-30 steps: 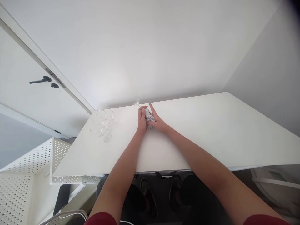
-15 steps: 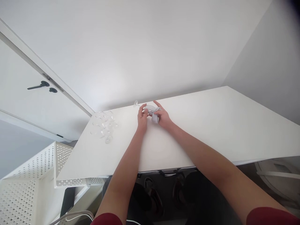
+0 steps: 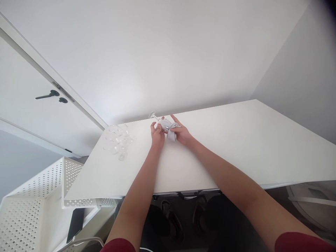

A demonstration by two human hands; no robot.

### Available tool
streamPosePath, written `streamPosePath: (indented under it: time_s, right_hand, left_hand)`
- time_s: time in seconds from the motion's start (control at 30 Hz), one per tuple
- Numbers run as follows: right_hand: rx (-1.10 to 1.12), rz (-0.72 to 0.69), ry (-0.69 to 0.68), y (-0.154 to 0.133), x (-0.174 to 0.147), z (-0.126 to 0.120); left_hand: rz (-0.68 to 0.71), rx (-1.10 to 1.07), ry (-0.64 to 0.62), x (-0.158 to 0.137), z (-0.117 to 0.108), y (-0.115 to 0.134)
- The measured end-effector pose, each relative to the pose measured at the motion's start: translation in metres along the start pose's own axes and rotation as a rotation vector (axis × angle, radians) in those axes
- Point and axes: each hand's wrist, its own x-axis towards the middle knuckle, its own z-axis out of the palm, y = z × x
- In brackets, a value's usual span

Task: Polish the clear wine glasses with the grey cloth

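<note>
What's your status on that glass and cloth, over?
Left hand grips the wine glass, tilted, foot away. Right hand holds grey cloth at its bowl. More glasses left, apart.

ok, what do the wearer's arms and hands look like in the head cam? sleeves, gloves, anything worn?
Both arms are bare from the upper arm down, with dark red short sleeves just showing at the bottom edge of the picture. The left hand and right hand are ungloved. No watch, bracelet or ring can be made out, though the hands are small in the frame. No cables or markings on either arm.

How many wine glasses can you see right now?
Roughly 7, uncertain: one stemmed glass between left hand and right hand; about six clustered glasses overlap at the table's far-left corner.
</note>
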Motion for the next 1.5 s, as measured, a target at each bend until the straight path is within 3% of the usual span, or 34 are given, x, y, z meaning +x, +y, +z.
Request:
streamPosePath:
  time_s: [0.1,0.23,0.37,0.43,0.63,0.77,0.9,1.0,1.1,1.2,1.37,1.5]
  right_hand:
    - [-0.01,-0.007,0.041,0.001,0.002,-0.005]
    - [-0.323,-0.093,0.125,0.007,0.005,-0.008]
    - [-0.503,-0.138,0.047,0.01,0.006,-0.006]
    - [-0.454,-0.116,0.028,0.008,0.005,-0.005]
    - [0.013,-0.017,0.089,-0.004,0.002,-0.008]
    - [-0.129,-0.074,0.136,-0.004,0.003,-0.007]
    - [-0.352,-0.165,0.048,0.002,0.005,-0.003]
    - [-0.223,-0.094,0.009,0.004,0.004,-0.002]
    - [0.036,-0.01,0.091,0.002,0.003,-0.004]
    - [0.099,-0.015,0.148,-0.001,0.004,-0.009]
    - [-0.2,-0.136,0.158,0.0,0.009,-0.015]
    - [-0.404,-0.216,0.094,0.001,0.008,-0.01]
  left_hand:
    - [-0.009,0.067,-0.037,0.002,-0.001,-0.003]
    - [-0.022,0.118,-0.012,0.002,-0.002,-0.006]
    - [-0.024,0.191,-0.007,0.001,-0.003,-0.006]
    - [-0.026,0.224,-0.02,0.001,-0.003,-0.005]
    - [-0.022,0.161,-0.175,0.0,0.003,0.002]
    - [-0.064,0.165,-0.134,0.001,0.001,-0.001]
    - [-0.119,0.139,-0.064,0.005,-0.004,-0.006]
    - [-0.087,0.16,-0.068,0.005,-0.004,-0.005]
    - [-0.058,0.174,-0.12,0.003,0.0,-0.003]
    - [-0.043,0.227,-0.116,0.003,0.0,-0.005]
    - [-0.056,0.242,-0.048,0.007,-0.005,-0.01]
    - [-0.04,0.176,-0.116,0.006,-0.005,-0.009]
